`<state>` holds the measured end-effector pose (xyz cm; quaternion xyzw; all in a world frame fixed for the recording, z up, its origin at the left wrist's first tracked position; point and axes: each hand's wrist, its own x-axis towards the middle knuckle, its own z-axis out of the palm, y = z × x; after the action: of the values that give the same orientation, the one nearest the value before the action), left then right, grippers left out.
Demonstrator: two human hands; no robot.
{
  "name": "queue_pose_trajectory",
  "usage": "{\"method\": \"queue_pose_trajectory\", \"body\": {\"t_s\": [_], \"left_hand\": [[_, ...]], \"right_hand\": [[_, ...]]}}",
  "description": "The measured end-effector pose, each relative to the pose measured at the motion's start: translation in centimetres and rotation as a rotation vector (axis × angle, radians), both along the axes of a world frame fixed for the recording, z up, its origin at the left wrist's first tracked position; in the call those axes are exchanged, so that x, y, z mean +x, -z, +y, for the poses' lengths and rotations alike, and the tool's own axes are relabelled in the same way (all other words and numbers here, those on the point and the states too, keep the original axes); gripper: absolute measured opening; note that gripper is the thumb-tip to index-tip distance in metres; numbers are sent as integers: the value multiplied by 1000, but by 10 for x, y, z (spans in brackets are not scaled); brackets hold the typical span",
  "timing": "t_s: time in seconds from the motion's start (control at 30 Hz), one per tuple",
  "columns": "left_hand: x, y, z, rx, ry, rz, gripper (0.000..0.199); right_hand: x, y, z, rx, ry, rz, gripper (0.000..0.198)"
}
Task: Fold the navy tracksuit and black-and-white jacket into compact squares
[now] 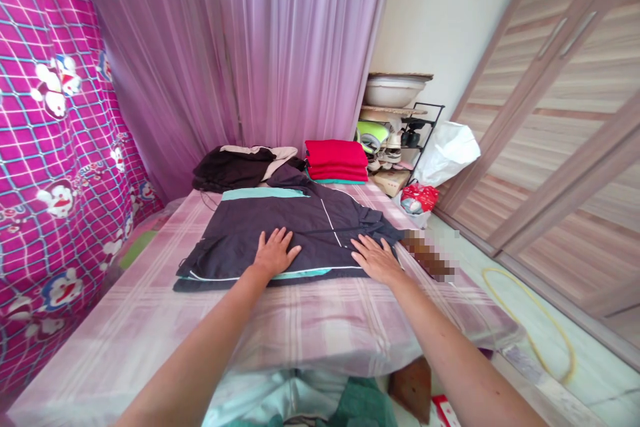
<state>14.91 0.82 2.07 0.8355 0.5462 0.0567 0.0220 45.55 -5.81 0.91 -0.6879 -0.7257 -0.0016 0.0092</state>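
Observation:
A dark navy jacket point(260, 220) with turquoise panels and white piping lies spread on the table, its near side folded over. My left hand point(275, 252) rests on the jacket's near middle, palm down with fingers spread. Farther right, my right hand point(377, 257) presses flat on the jacket below the white stripe, fingers apart. Neither hand grips the cloth. Behind the jacket sits a stack of folded red clothes point(336, 160) with a turquoise layer at the bottom. To its left is a pile of dark clothing point(233, 168) with a beige part.
A pink checked cloth point(125, 333) covers the table. Purple curtains point(300, 47) hang behind it, and a magenta patterned curtain point(50, 147) hangs at left. Beyond the right corner stand a shoe rack point(425, 123) and white bag point(450, 150). A wooden wardrobe point(550, 147) lines the right.

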Motion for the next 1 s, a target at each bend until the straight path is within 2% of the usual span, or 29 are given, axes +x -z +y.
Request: {"method": "queue_pose_trajectory", "body": {"t_s": [0.1,0.33,0.43,0.57,0.7,0.8,1.0], "left_hand": [[14,1,4,-41,38,0,71],[9,1,7,-95,70,4,69],[11,0,3,-88,60,8,69],[13,0,1,-83,49,17,69],[12,2,2,-68,55,7,68],[11,3,2,-64,54,5,67],[12,-1,-1,-74,55,25,66]], "right_hand": [[0,0,0,3,1,10,60],[-4,-5,3,5,42,61,59],[-28,-20,7,54,41,108,59],[-78,-37,14,81,-141,160,56],[-110,-33,20,0,-244,173,55],[-106,-24,20,-54,-236,175,56],[-68,-17,12,-86,-153,150,57]]}}
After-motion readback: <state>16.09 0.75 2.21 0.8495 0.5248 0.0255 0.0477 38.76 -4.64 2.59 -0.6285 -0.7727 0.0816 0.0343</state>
